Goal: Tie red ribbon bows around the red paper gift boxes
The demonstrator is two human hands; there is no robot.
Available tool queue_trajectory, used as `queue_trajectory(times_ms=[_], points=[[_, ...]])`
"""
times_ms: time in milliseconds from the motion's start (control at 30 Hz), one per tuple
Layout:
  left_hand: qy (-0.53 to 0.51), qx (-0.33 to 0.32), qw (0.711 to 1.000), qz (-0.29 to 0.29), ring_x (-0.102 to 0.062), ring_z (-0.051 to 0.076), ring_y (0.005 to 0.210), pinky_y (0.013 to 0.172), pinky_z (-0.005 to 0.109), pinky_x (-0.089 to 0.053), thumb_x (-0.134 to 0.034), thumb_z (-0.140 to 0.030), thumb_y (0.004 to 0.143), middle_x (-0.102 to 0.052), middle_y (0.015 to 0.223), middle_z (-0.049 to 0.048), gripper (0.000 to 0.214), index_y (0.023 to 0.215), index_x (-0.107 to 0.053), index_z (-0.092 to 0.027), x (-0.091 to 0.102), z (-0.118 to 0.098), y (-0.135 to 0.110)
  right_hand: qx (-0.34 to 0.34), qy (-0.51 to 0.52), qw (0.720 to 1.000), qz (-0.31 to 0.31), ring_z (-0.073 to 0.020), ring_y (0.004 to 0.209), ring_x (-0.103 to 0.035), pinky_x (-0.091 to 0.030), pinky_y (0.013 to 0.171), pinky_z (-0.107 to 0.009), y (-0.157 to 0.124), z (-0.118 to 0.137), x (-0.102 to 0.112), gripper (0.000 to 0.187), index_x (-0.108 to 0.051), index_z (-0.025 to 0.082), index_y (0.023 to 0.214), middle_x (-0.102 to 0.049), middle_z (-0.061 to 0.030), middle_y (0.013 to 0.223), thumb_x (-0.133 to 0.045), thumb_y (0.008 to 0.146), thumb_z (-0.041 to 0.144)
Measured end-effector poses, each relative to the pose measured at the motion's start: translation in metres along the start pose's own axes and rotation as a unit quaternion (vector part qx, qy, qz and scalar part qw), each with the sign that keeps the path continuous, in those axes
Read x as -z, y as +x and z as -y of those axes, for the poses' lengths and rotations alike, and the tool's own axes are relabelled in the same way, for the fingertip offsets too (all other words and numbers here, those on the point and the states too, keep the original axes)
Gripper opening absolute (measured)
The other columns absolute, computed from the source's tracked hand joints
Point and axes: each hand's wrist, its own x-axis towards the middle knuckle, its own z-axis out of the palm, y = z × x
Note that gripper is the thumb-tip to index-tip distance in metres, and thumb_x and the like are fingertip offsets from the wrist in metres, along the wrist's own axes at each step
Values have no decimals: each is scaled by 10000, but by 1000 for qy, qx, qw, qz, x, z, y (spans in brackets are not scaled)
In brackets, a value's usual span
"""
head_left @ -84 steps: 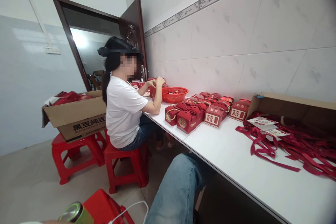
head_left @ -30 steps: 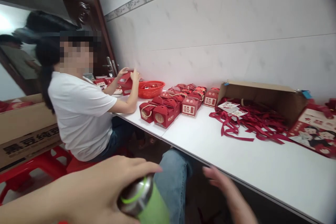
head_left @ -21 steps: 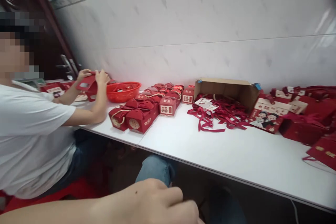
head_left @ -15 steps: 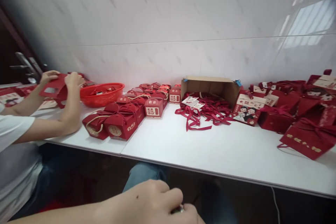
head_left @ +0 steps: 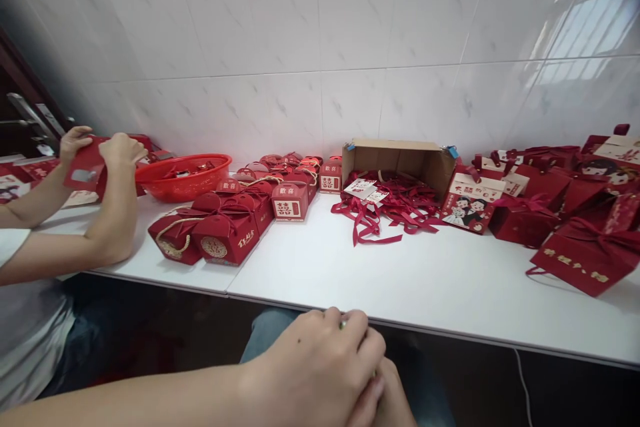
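My left hand (head_left: 320, 367) is closed low in front of the white table's edge (head_left: 400, 330). A sliver of green (head_left: 343, 324) shows between its fingers, the top of a green bottle. My right hand (head_left: 393, 400) lies under and against the left, its fingers hidden. Both hands hover over my jeans-clad knee (head_left: 265, 340), below the tabletop. Nearest on the table are red gift boxes (head_left: 220, 237) to the left and a heap of red ribbons (head_left: 380, 213).
A cardboard box (head_left: 400, 157) lies on its side against the tiled wall behind the ribbons. More red boxes and bags (head_left: 585, 253) crowd the right. A red basket (head_left: 183, 177) stands at the left, where a seated person's hands (head_left: 117, 147) fold a red box (head_left: 85, 170).
The view has swung right, away from the seated person and the door. My left hand rose with the green bottle to the table edge, and my right hand came in under it.
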Motion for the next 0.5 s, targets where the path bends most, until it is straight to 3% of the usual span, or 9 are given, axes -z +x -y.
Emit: queue_trajectory(times_ms=[100, 200, 300, 367, 433, 500], points=[[-12, 127, 990, 56, -609, 270, 615, 472, 363, -470, -359, -346, 859, -576, 774, 111, 254, 898, -535, -167, -3, -9, 10, 9, -30, 996, -80, -252, 868, -669, -567, 759, -314, 11, -4, -12, 238, -626, 193, 995, -671, -93, 907, -615, 786, 306], [-37, 169, 980, 102, -628, 290, 659, 531, 408, -501, -323, -367, 886, -584, 806, 124, 329, 941, -557, -143, 6, -10, 15, 5, -32, 993, -113, -248, 838, -673, -565, 739, -311, 11, -6, -14, 223, -625, 184, 965, -676, -100, 887, -610, 783, 310], [-112, 92, 981, 127, -641, 282, 730, 628, 417, -524, -513, -454, 812, -608, 921, 90, 401, 1115, -543, -193, 28, 3, 13, -17, 30, 996, -83, -256, 833, -676, -570, 696, -300, 2, -9, -2, 456, -600, 179, 1076, -695, -84, 908, -734, 666, 329], [-184, -1, 971, 153, -650, 242, 808, 680, 336, -523, -681, -371, 701, -594, 1069, 52, 622, 1277, -453, -316, 44, 16, 10, -28, 60, 996, -64, -282, 906, -667, -566, 744, -323, -7, -12, 11, 626, -582, 178, 1142, -696, -96, 990, -803, 575, 327], [-238, -44, 956, 164, -650, 191, 797, 668, 261, -504, -703, -276, 680, -594, 1082, 13, 645, 1272, -467, -373, 55, 26, 8, -39, 70, 996, -50, -305, 990, -645, -545, 824, -355, -14, -13, 21, 658, -596, 183, 1153, -687, -107, 1059, -822, 552, 325], [-264, -61, 948, 165, -637, 161, 719, 609, 232, -482, -695, -255, 681, -610, 1005, -2, 566, 1213, -534, -361, 61, 30, 8, -54, 75, 995, -34, -304, 1029, -633, -524, 870, -375, -20, -12, 28, 567, -630, 201, 1127, -684, -101, 1090, -800, 605, 338]])
